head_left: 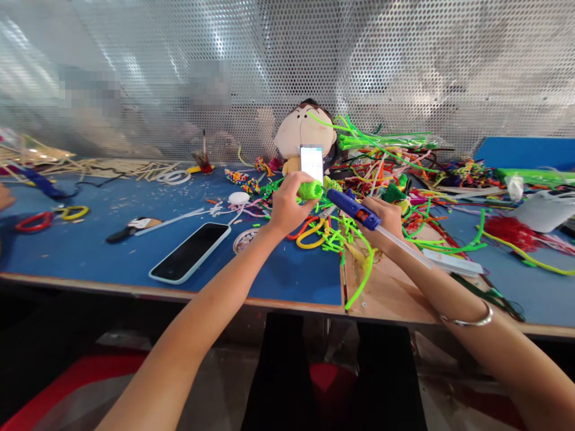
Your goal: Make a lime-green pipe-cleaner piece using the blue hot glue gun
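Observation:
My left hand [290, 203] is closed around a bright green coil of pipe cleaner [309, 190], held above the table's middle. In my right hand [385, 221] is a blue hot glue gun [353, 208], its nozzle pointing left at the coil's end. Whether the tip touches the coil I cannot tell. A clear glue stick [402, 244] sticks out of the gun's back along my wrist. Below the two hands lie yellow-and-red scissors [312, 236] and short green pipe cleaner pieces [332, 239].
Behind my hands a lit phone [311, 163] leans against a plush doll [303, 134]. A dark-screened phone [191, 252] lies at the front left, with more scissors [72, 212] beyond. Colourful pipe cleaners [372, 164] heap up at the right. Part of another person's hand [5, 196] shows far left.

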`<state>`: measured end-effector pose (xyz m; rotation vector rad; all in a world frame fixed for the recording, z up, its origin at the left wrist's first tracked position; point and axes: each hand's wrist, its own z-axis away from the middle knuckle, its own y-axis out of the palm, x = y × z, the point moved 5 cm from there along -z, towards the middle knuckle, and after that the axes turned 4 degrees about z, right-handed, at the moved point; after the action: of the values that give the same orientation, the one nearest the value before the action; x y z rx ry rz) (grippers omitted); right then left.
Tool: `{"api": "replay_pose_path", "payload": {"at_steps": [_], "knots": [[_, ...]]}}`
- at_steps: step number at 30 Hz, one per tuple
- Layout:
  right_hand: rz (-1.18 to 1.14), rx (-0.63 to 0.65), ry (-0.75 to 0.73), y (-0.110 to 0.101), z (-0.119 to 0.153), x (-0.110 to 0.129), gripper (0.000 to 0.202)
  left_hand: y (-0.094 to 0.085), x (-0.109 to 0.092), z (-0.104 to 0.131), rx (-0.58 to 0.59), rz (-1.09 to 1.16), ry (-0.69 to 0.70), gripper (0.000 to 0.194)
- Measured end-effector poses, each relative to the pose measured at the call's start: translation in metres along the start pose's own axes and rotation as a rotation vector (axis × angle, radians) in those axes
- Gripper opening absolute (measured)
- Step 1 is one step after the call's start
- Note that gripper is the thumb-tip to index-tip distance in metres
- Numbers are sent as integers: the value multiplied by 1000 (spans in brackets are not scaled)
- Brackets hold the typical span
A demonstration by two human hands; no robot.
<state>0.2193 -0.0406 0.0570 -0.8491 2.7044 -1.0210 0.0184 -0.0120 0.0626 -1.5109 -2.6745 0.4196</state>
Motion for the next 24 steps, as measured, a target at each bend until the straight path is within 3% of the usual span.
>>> {"api": "replay_pose_path", "payload": {"at_steps": [24], "knots": [[-31,-6,-23,-4,1,4,9,2,0,0,37,51,-41,28]]}}
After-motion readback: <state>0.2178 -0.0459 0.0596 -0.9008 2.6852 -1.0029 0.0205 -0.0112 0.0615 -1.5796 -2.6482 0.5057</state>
